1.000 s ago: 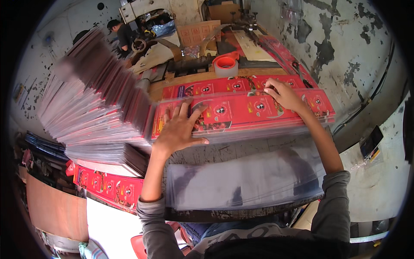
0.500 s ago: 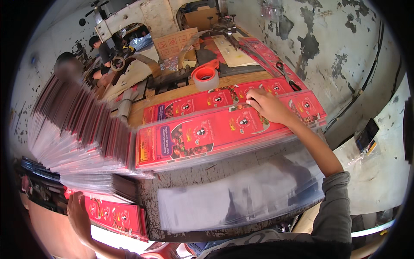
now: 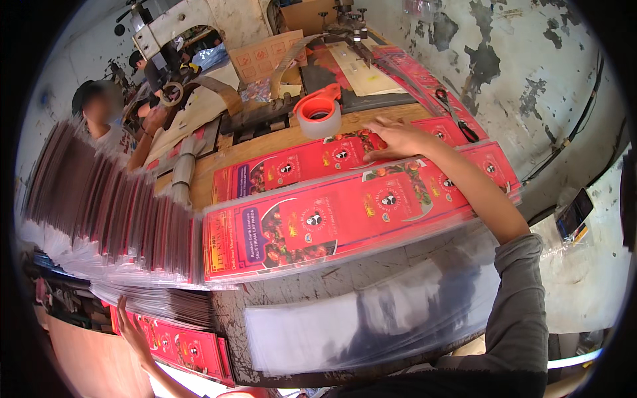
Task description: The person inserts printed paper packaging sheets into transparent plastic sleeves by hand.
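Note:
My right hand [image 3: 395,138] reaches across the bench with thumb and fingers apart. It lies on the far row of red printed sheets [image 3: 305,164]. Nearer me runs a pile of long red printed sheets in clear plastic sleeves [image 3: 345,212], under my right forearm. My left hand [image 3: 135,335] is low at the left, its fingers stretched out beside a short stack of red printed sheets [image 3: 189,346]. Clear plastic sleeves [image 3: 312,335] lie flat along the bench's near edge. A tall leaning stack of sleeved sheets [image 3: 113,205] fills the left side.
A red tape dispenser [image 3: 318,113] stands beyond the far row, and scissors [image 3: 458,116] lie at its right end. A rolled grey bundle [image 3: 186,169] is behind the tall stack. Machinery [image 3: 199,23] stands farther back. Another person [image 3: 109,129] works at the far left.
My right hand has moved from the near pile of sleeved sheets to the far row, and its fingers have spread. My left hand has shifted slightly right and down, fingers straighter. The view has shifted a little.

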`<state>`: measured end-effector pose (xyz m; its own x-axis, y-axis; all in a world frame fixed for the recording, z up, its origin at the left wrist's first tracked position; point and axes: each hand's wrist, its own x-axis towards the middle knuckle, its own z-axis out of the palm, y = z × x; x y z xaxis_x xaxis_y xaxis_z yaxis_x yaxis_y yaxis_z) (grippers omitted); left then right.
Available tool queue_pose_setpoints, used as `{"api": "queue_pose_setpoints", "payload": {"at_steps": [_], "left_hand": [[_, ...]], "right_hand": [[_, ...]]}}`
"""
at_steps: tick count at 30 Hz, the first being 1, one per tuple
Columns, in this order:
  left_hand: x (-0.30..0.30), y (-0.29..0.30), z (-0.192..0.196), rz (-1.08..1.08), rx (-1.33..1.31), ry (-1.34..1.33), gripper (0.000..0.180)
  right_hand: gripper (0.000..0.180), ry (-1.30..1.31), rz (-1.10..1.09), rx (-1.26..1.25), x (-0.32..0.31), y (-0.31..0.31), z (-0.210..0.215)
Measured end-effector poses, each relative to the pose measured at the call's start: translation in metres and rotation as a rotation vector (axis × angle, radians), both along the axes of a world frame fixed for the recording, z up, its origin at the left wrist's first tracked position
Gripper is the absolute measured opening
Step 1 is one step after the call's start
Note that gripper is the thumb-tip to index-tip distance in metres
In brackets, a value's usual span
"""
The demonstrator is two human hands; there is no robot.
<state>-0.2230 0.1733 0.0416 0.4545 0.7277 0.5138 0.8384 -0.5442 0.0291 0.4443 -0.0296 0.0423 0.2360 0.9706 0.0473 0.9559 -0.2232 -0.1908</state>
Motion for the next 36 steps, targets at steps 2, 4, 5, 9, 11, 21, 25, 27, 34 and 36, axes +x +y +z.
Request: {"api": "queue_pose_setpoints", "payload": {"at_steps": [2, 4, 5, 9, 11, 21, 25, 27, 34, 36], "left_hand": [[-0.004, 0.004, -0.002, 0.050, -0.027, -0.011, 0.046], [-0.015, 0.008, -0.007, 0.056, 0.044, 0.037, 0.046], [-0.020, 0.009, -0.011, 0.054, 0.120, 0.081, 0.046], [-0.024, 0.009, -0.028, 0.054, 0.223, 0.028, 0.039], [-0.028, 0.010, -0.028, 0.060, 0.217, -0.005, 0.035], [-0.015, 0.011, 0.027, 0.003, 0.002, 0.166, 0.023], [-0.023, 0.024, 0.037, 0.152, -0.035, 0.369, 0.013], [-0.027, 0.033, 0.039, 0.097, -0.031, 0.447, 0.012], [-0.042, 0.040, 0.052, 0.005, 0.257, 0.376, 0.013], [-0.039, 0.042, 0.055, -0.037, 0.319, 0.471, 0.015]], "right_hand": [[0.090, -0.027, -0.048, -0.088, 0.001, 0.002, -0.005], [0.094, -0.017, -0.058, -0.094, -0.004, 0.003, 0.000], [0.094, -0.014, -0.050, -0.100, -0.006, 0.003, 0.000], [0.094, 0.002, -0.060, -0.089, -0.004, 0.003, 0.000], [0.094, 0.024, -0.039, -0.083, -0.005, 0.002, 0.000], [0.091, -0.027, -0.054, -0.068, -0.005, 0.001, 0.000], [0.090, -0.032, -0.051, -0.071, -0.005, 0.002, 0.000], [0.090, -0.031, -0.055, -0.082, -0.004, 0.000, 0.002], [0.086, -0.076, -0.073, -0.090, -0.005, 0.003, -0.003], [0.089, -0.049, -0.059, -0.082, -0.003, 0.000, -0.002]]}}
